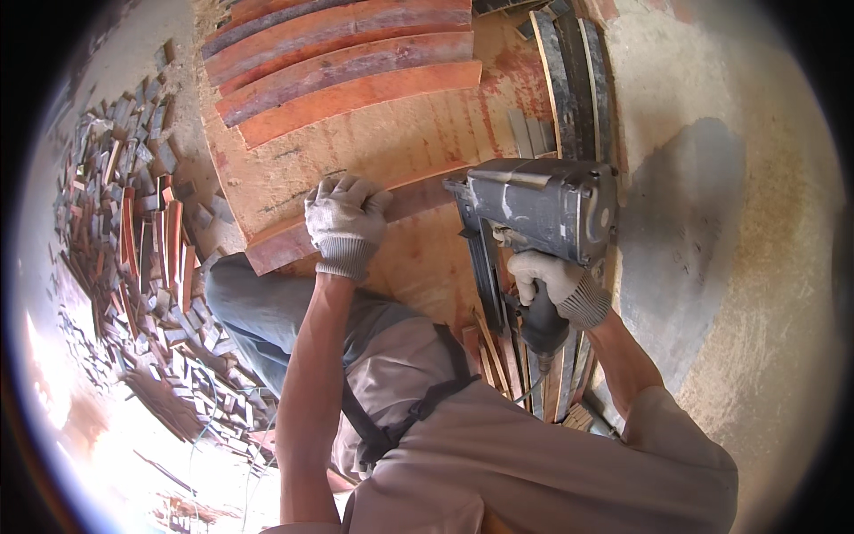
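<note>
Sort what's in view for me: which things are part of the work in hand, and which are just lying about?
In use:
- nail gun, gripped by the gloved right hand
- reddish wood strip, pressed down by the gloved left hand
- plywood board under the strip

Lying about:
- scrap offcut pile on the left
- dark strips along the board's right edge
- loose strips by the knee

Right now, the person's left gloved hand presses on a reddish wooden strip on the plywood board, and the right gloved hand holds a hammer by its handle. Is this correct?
Not quite. The head view shows the right hand gripping a grey nail gun by its handle, not a hammer. The rest holds: the left hand, gloved, presses on a reddish wooden strip lying on the plywood board.
</note>
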`<state>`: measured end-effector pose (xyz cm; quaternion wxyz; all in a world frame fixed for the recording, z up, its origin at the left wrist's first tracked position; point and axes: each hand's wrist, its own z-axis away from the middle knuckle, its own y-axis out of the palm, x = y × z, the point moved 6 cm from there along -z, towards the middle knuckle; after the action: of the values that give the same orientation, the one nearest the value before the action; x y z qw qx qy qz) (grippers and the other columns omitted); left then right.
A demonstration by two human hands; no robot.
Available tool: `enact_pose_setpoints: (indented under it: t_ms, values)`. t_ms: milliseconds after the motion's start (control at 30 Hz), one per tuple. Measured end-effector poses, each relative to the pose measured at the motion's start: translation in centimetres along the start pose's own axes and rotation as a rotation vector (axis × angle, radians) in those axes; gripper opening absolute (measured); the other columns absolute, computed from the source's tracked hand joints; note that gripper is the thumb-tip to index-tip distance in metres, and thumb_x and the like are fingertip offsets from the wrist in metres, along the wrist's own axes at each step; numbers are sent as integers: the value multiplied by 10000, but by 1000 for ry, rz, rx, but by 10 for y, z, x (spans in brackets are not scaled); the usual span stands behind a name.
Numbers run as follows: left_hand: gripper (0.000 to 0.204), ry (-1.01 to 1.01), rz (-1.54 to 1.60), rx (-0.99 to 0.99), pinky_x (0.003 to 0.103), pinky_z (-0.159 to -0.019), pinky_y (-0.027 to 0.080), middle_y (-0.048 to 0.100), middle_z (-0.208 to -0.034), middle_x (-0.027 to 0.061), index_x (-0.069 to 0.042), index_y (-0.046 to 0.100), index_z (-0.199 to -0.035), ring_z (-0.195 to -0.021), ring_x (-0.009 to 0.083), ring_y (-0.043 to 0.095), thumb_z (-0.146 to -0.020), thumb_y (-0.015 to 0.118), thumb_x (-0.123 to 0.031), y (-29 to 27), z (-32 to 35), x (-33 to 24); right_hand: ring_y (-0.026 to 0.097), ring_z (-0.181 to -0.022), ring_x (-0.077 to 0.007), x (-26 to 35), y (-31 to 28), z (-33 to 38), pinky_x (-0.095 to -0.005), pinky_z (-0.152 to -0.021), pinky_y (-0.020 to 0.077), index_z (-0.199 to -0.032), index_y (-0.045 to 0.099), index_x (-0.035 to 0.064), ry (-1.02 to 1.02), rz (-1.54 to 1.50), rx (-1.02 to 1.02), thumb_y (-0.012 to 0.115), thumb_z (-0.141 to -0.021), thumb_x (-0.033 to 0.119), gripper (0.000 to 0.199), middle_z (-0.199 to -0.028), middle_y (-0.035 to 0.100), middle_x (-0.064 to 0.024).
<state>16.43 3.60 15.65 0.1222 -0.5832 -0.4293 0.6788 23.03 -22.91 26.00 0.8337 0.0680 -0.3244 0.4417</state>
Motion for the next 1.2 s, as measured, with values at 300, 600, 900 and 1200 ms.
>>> enact_pose_setpoints:
  t_ms: [300,600,900,1200]
  values:
    - [119,23,-13,-19,474,-805,518,715,-849,79,-125,749,-808,-882,336,676,-803,765,-243,2,1,2,535,-532,-141,6,9,4,-289,-551,441,-1015,657,-20,156,-226,-43,602,-885,76,171,-632,579,-50]
    - [122,-27,17,11,482,-835,513,724,-872,79,-132,754,-825,-920,336,676,-825,775,-252,2,4,4,576,-585,-146,-1,20,-7,-276,-631,488,-1054,696,-5,69,-238,-8,612,-992,273,297,-625,618,-64]
    - [715,-526,-760,-287,543,-1102,375,636,-1296,179,-18,702,-1219,-1188,392,587,-923,613,-663,-86,47,82,561,-581,-135,-4,35,-7,-285,-673,485,-780,647,53,79,-145,3,619,-965,217,249,-611,602,-39]
    - [631,-955,-109,-91,505,-965,474,713,-987,316,15,770,-933,-992,461,675,-967,497,-554,-75,99,126,579,-566,-168,-10,30,14,-315,-646,483,-708,603,46,22,-102,-124,606,-960,207,300,-605,594,-56]
